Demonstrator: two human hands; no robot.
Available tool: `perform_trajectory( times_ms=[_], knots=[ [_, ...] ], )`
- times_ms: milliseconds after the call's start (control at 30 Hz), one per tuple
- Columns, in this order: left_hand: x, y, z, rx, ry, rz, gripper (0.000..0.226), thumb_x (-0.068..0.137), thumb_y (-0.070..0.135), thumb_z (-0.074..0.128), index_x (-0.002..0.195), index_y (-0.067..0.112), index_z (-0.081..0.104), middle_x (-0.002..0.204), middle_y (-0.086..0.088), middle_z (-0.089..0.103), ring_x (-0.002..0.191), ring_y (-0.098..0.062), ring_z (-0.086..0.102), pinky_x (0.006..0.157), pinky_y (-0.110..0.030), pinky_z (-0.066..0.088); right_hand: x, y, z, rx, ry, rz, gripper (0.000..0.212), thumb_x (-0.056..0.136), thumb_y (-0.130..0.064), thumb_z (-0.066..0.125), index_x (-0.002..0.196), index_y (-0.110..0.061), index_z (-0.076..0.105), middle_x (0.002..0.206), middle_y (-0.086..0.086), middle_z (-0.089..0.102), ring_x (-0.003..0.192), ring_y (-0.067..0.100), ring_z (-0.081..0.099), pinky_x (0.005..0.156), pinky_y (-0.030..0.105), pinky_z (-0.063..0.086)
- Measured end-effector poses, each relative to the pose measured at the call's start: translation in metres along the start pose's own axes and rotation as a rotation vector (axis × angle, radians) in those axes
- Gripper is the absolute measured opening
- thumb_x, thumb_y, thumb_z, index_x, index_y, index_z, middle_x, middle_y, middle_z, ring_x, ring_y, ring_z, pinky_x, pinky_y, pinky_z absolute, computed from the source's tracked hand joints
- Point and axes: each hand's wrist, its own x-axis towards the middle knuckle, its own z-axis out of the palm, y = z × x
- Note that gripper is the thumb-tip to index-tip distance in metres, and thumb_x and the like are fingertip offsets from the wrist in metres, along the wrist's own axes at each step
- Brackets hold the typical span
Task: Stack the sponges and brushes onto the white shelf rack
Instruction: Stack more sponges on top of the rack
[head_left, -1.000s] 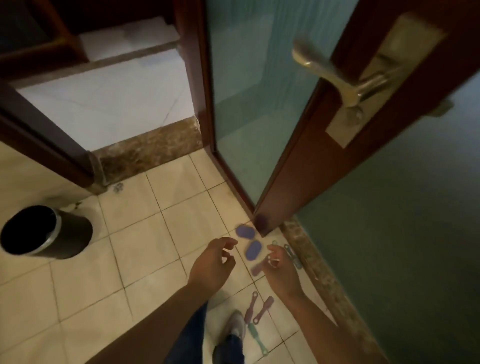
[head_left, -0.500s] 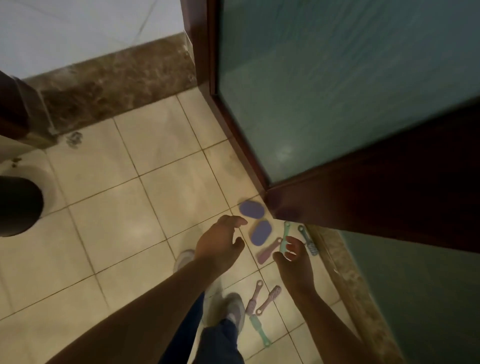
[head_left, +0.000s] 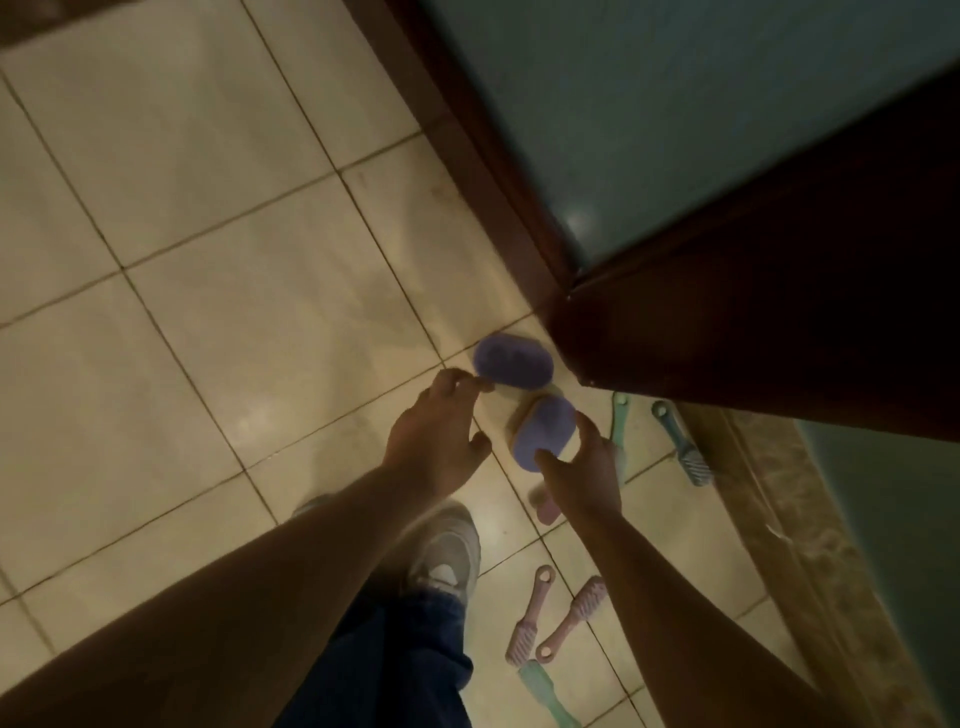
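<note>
Two purple oval sponges lie on the tiled floor by the door's corner. My left hand reaches to the far sponge, with its fingertips at that sponge's near edge and its fingers apart. My right hand has thumb and fingers closed around the near sponge, which tilts and shows a pale underside. Several brushes lie around: a green brush, a blue-grey brush, a pink brush partly under my right wrist, two pink brushes and another green brush. No white shelf rack is in view.
A dark wooden door with frosted glass stands open just right of the sponges, its lower corner close above them. A brown marble threshold runs along the right. My shoe and trouser leg are below the hands.
The view has dropped closer to the floor. Both hands moved forward to the sponges; the right hand left the brushes and closed on the near sponge, and the left reached the far one.
</note>
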Motion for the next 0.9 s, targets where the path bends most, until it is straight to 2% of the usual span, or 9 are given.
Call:
perform_trajectory(
  times_ms=[67, 233, 300, 367, 467, 600, 700, 833, 900],
  knots=[
    [0.024, -0.009, 0.021, 0.055, 0.024, 0.031, 0.066, 0.084, 0.025, 0.067, 0.142, 0.022, 0.036, 0.147, -0.002, 0.032, 0.125, -0.022, 0.047, 0.094, -0.038, 0.050, 0.025, 0.011, 0.011, -0.051, -0.005, 0.010, 0.065, 0.084, -0.027, 0.068, 0.143, -0.022, 0.039, 0.137, 0.010, 0.047, 0.126, 0.031, 0.046, 0.106, 0.046, 0.040],
    [0.071, -0.022, 0.058, 0.228, 0.068, 0.197, 0.078, 0.081, 0.019, 0.065, 0.149, 0.027, 0.026, 0.157, -0.007, 0.017, 0.143, -0.029, 0.023, 0.112, -0.039, 0.033, 0.063, 0.025, 0.048, -0.180, 0.115, 0.033, 0.084, 0.081, -0.047, 0.069, 0.150, -0.029, 0.025, 0.145, 0.010, 0.035, 0.128, 0.032, 0.043, 0.113, 0.053, 0.027],
    [0.086, -0.025, 0.066, 0.329, 0.035, 0.233, 0.082, 0.084, 0.016, 0.061, 0.152, 0.030, 0.018, 0.160, -0.009, 0.008, 0.148, -0.031, 0.007, 0.120, -0.043, 0.016, 0.073, 0.030, 0.061, -0.206, 0.172, 0.031, 0.088, 0.081, -0.047, 0.069, 0.151, -0.033, 0.018, 0.149, 0.009, 0.027, 0.125, 0.030, 0.045, 0.114, 0.043, 0.022],
    [0.100, -0.026, 0.072, 0.372, 0.008, 0.259, 0.080, 0.085, 0.011, 0.055, 0.152, 0.033, 0.016, 0.161, -0.006, 0.002, 0.148, -0.029, -0.002, 0.121, -0.044, 0.006, 0.080, 0.034, 0.070, -0.162, 0.199, 0.011, 0.092, 0.081, -0.042, 0.072, 0.152, -0.033, 0.014, 0.153, 0.009, 0.018, 0.124, 0.029, 0.046, 0.097, 0.027, 0.022],
    [0.111, -0.028, 0.079, 0.451, -0.032, 0.297, 0.077, 0.085, 0.010, 0.056, 0.150, 0.032, 0.022, 0.160, -0.003, 0.002, 0.149, -0.027, -0.004, 0.121, -0.044, 0.004, 0.089, 0.041, 0.078, -0.197, 0.212, -0.005, 0.100, 0.080, -0.038, 0.074, 0.152, -0.035, 0.006, 0.154, 0.007, 0.013, 0.125, 0.033, 0.043, 0.088, 0.027, 0.022],
    [0.116, -0.029, 0.087, 0.521, 0.031, 0.267, 0.074, 0.079, 0.012, 0.068, 0.143, 0.021, 0.032, 0.151, -0.006, 0.023, 0.143, -0.028, 0.018, 0.118, -0.040, 0.020, 0.090, 0.046, 0.072, -0.282, 0.220, -0.055, 0.099, 0.078, -0.038, 0.070, 0.147, -0.043, 0.000, 0.150, 0.007, 0.019, 0.119, 0.032, 0.047, 0.108, 0.039, 0.027],
    [0.109, -0.032, 0.090, 0.505, 0.068, 0.204, 0.066, 0.078, 0.017, 0.070, 0.136, 0.016, 0.037, 0.138, -0.008, 0.037, 0.125, -0.028, 0.040, 0.104, -0.036, 0.039, 0.087, 0.048, 0.062, -0.118, 0.188, -0.037, 0.081, 0.087, -0.043, 0.056, 0.150, -0.042, 0.006, 0.148, 0.004, 0.026, 0.122, 0.030, 0.045, 0.108, 0.042, 0.030],
    [0.078, -0.035, 0.078, 0.033, 0.005, -0.015, 0.054, 0.084, 0.037, 0.064, 0.125, 0.012, 0.039, 0.118, -0.007, 0.050, 0.102, -0.025, 0.055, 0.078, -0.036, 0.048, 0.067, 0.036, 0.055, 0.115, 0.076, 0.025, 0.059, 0.098, -0.055, 0.028, 0.152, -0.039, 0.012, 0.145, 0.006, 0.043, 0.137, 0.028, 0.035, 0.117, 0.053, 0.013],
    [0.053, -0.031, 0.066, -0.305, -0.015, -0.226, 0.053, 0.085, 0.057, 0.060, 0.113, 0.017, 0.039, 0.103, -0.003, 0.057, 0.088, -0.025, 0.060, 0.070, -0.038, 0.049, 0.046, 0.022, 0.049, 0.283, 0.030, 0.105, 0.057, 0.099, -0.053, 0.029, 0.153, -0.039, 0.014, 0.150, 0.004, 0.040, 0.142, 0.026, 0.029, 0.119, 0.052, 0.009]
  ],
)
